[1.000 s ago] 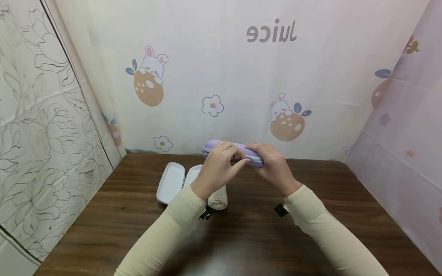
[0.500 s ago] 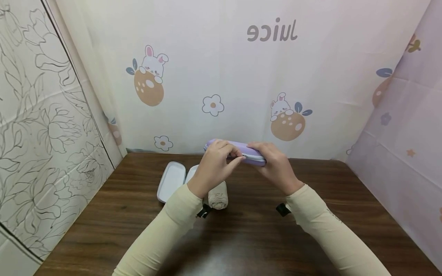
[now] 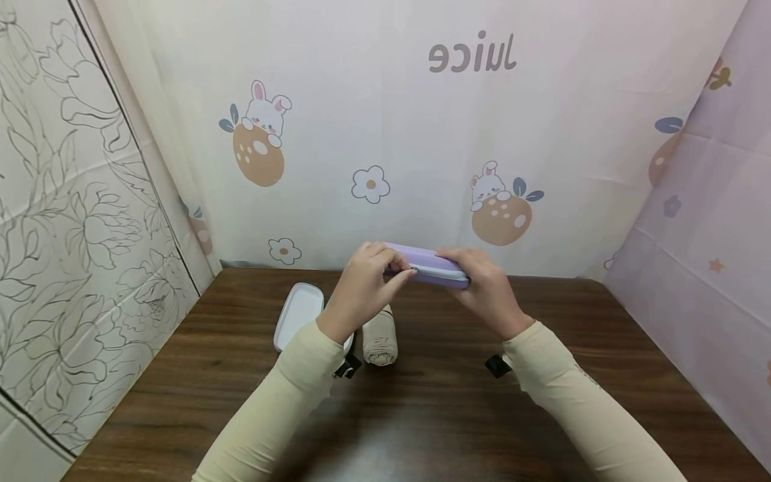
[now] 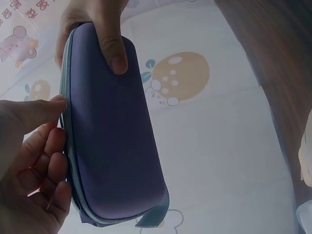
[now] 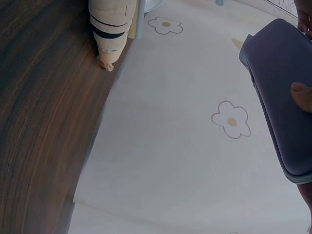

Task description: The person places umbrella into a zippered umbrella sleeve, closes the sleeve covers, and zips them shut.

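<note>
A purple hard-shell zippered case [image 3: 424, 258] is held up above the far part of the table. My right hand [image 3: 482, 288] grips its right end, and in the left wrist view the right thumb [image 4: 114, 56] lies across the lid. My left hand [image 3: 364, 288] pinches at the zipper [image 4: 69, 131] along the case's near edge, thumb against index finger; the pull itself is hidden by the fingertips. A fabric loop [image 4: 156, 212] sticks out at one end of the case, seen in the left wrist view.
On the brown wooden table [image 3: 434, 402], a beige rolled bundle [image 3: 380, 338] with dark bands lies below the left hand. Left of it sits a white shallow tray or open container [image 3: 300, 311], partly behind the left arm. A printed curtain [image 3: 421, 134] hangs behind the table.
My left hand has slid left along the zipper, away from the right hand. The case has shifted slightly right, with my right hand still gripping its end.
</note>
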A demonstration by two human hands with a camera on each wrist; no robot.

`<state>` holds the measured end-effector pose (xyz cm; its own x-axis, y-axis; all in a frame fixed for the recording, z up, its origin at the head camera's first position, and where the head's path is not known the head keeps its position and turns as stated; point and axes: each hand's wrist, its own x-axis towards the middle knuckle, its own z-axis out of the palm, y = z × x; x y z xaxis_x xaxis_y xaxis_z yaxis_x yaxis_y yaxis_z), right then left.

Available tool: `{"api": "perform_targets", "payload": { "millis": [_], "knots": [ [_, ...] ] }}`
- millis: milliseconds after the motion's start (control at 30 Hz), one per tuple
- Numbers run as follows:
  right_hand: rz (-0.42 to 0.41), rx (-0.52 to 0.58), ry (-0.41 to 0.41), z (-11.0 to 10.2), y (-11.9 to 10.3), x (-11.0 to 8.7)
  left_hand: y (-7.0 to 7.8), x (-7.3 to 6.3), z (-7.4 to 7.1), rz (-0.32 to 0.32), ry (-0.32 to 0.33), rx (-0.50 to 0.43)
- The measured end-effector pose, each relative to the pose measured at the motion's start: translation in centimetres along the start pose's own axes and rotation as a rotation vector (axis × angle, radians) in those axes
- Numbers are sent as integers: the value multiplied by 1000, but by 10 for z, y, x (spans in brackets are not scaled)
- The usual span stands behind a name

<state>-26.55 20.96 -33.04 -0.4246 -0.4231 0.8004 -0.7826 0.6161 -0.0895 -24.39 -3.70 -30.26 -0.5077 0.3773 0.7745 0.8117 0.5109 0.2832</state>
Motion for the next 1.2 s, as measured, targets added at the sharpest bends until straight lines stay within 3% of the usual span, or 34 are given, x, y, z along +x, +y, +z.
{"api": "perform_targets", "payload": {
  "millis": [833, 1200],
  "knots": [
    [-5, 11, 43, 2, 6, -2, -12, -9, -10, -75, -17, 16],
    [7, 30, 71, 6, 11, -4, -22, -15, -19, -106, 10, 15]
  ]
}}
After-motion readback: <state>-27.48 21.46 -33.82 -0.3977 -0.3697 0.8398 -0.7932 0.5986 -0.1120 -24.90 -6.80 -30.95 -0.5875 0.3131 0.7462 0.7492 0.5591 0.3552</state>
